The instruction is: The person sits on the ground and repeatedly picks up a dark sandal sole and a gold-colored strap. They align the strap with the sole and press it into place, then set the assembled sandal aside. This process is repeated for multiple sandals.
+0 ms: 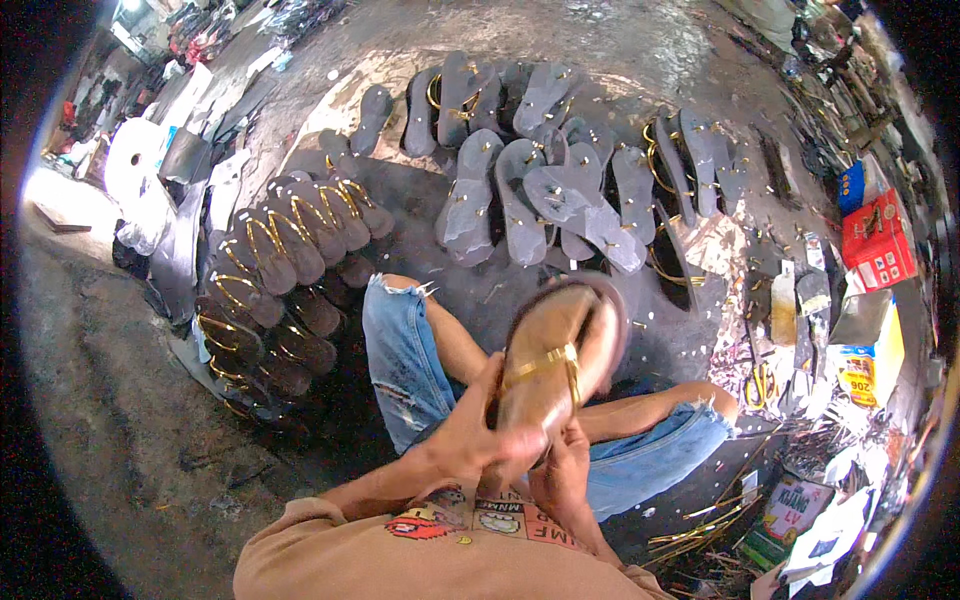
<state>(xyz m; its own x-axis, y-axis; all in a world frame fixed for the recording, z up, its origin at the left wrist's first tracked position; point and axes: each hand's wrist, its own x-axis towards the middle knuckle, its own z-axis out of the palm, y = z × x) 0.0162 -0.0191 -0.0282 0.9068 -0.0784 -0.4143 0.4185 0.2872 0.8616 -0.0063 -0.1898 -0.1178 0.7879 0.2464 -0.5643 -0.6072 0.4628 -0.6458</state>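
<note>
I hold a brown sandal (pixel 560 345) with gold straps up in front of my chest, its footbed facing me. My left hand (pixel 478 435) grips its heel end from the left, fingers curled round the edge. Below the heel, my right hand (pixel 562 462) supports the sandal from underneath and is partly hidden behind it. My crossed legs in torn blue jean shorts (pixel 405 360) are under the sandal.
Finished brown sandals with gold straps (pixel 280 250) lie stacked in rows at my left. Several grey upturned soles (pixel 540 190) lie spread on the floor ahead. Tools, scissors (pixel 760 385), a red box (pixel 878 240) and gold strap scraps (pixel 700 530) crowd the right side.
</note>
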